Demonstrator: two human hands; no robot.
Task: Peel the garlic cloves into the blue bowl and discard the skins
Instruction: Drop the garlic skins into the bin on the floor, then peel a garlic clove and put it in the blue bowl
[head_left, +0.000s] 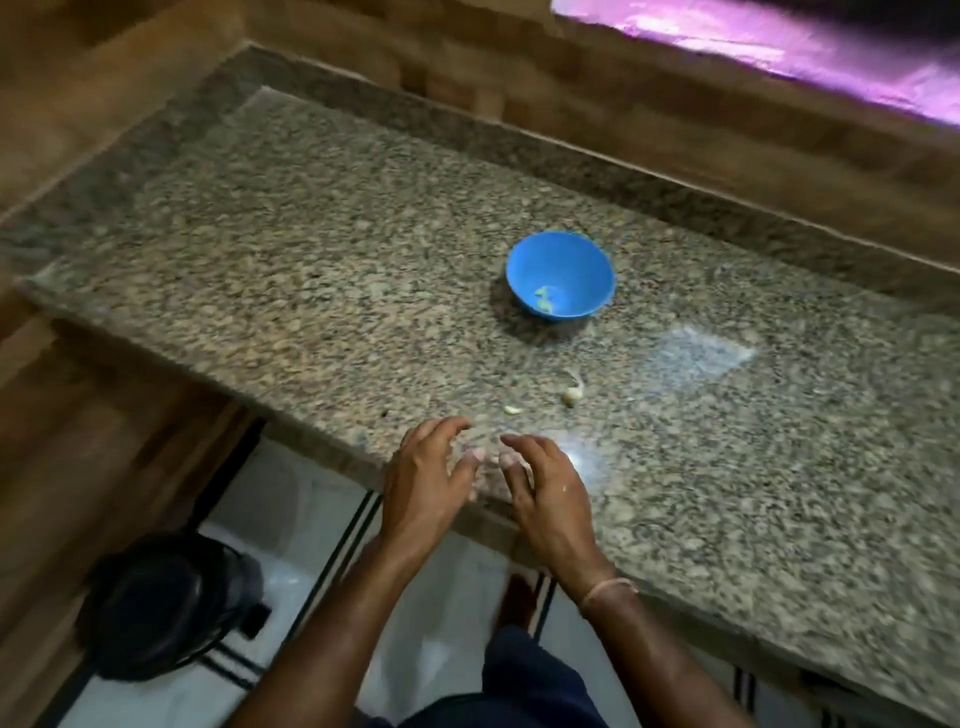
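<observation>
Two bare forearms reach in from the near edge, and the left hand (421, 478) and right hand (545, 488) sit side by side, palms down, over the near edge of the worktop (311, 249). Both have their fingers spread and loosely bent, with the tips close together. Neither visibly grips anything, though blur makes the space at the fingertips hard to read, and whether they touch the stone cannot be told. A thin band (608, 592) circles the right wrist.

Just beyond the hands a small pale garlic piece (512, 410) lies on the speckled granite. A little farther and to the right lies a garlic clove (573, 393) with a curl of skin rising from it. Farther still stands the blue bowl (561, 260), upright and well apart from the hands, with a few pale peeled bits (544, 300) at its bottom.

Below the worktop's near edge, at the left, a black round object (166, 603) stands on the white floor (291, 519), which has dark stripes; it is too blurred to identify. Wood-patterned walls (623, 119) close the left and far sides, and a purple-lit strip (779, 41) glows at the far right
</observation>
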